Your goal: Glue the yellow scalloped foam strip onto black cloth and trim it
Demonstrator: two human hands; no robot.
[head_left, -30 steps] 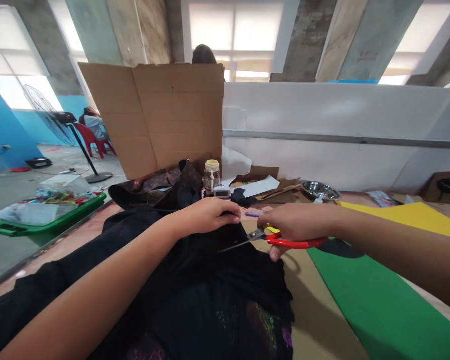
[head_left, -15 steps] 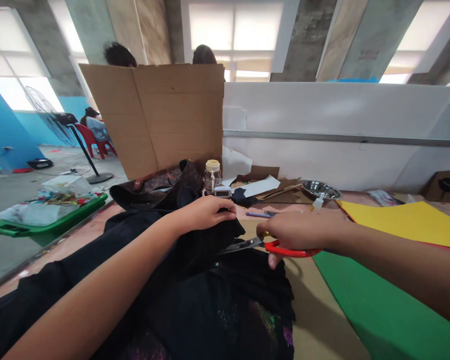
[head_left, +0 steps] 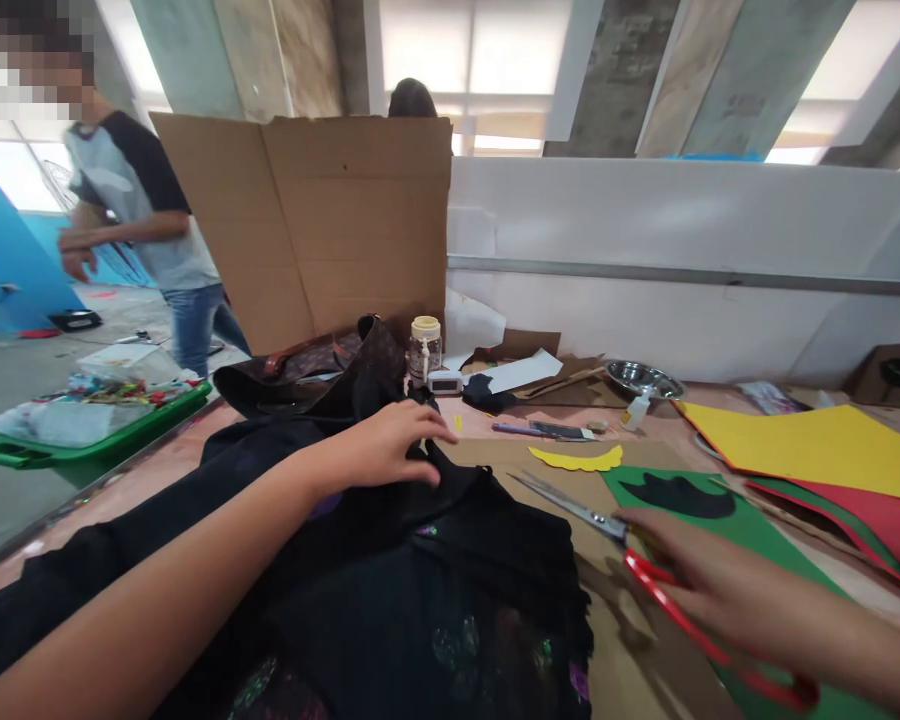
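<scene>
My left hand (head_left: 379, 450) lies on a heap of black fabric (head_left: 420, 600) in front of me, fingers stretched toward its far edge, thumb apart below them. My right hand (head_left: 720, 590) rests low at the right with fingers stretched out over the red handles of the scissors (head_left: 607, 525). The scissors lie on the brown card with blades together, pointing up-left, clear of the fabric. Beyond the blades lie a yellow crescent cut-out (head_left: 577, 459) and a black cut-out shape (head_left: 679, 495) on a green sheet (head_left: 750, 560).
Yellow (head_left: 817, 445) and red (head_left: 870, 510) sheets lie at the right. A jar (head_left: 424, 350), a steel bowl (head_left: 640, 380), a small glue bottle (head_left: 634, 410), a handbag (head_left: 300, 375) and an upright cardboard panel (head_left: 330, 220) stand behind. A green tray (head_left: 97, 430) and a standing person (head_left: 135, 220) are at left.
My right hand drew the scissors back out of the fabric, down and to the right, and loosened on them. My left hand relaxed from pinching the fabric. A person walked in at left.
</scene>
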